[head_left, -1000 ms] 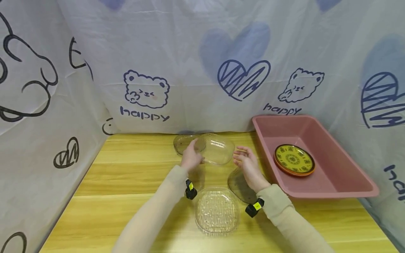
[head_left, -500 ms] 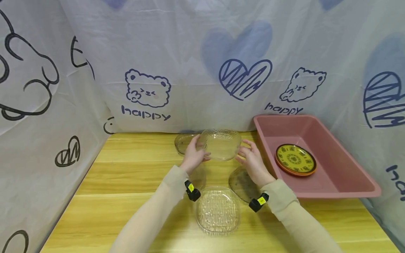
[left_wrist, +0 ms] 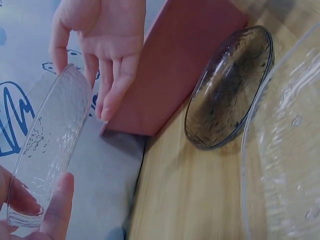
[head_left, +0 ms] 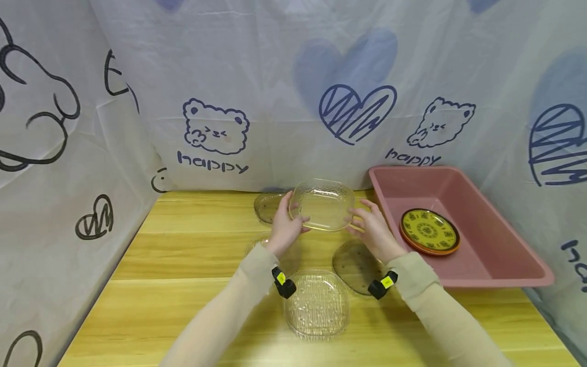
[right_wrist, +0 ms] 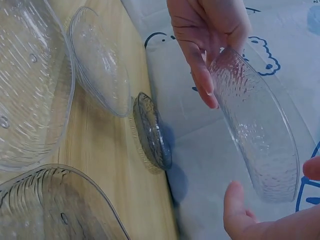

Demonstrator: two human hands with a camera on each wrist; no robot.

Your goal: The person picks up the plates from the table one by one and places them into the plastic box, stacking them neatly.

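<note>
My left hand (head_left: 285, 227) grips the left end of a clear glass dish (head_left: 323, 204), its thumb and fingers on either side of the rim. The dish is tilted and held above the back of the table. At its other end is my right hand (head_left: 373, 232), with thumb and fingertips around the edge, as the left wrist view also shows. Behind my left hand stands a smoky grey dish (head_left: 266, 208). A second smoky dish (head_left: 355, 267) lies below my right hand. Another clear dish (head_left: 291, 260) is partly hidden by my left wrist.
Nearest me on the wooden table (head_left: 183, 255) sits a ribbed clear dish (head_left: 316, 306). A pink basin (head_left: 495, 250) at the right holds yellow patterned plates (head_left: 428, 232). A printed white cloth (head_left: 284, 102) hangs behind the table.
The clear dish has been raised off the table at the back and tilted up in my left hand. My right hand has moved to its right end.
</note>
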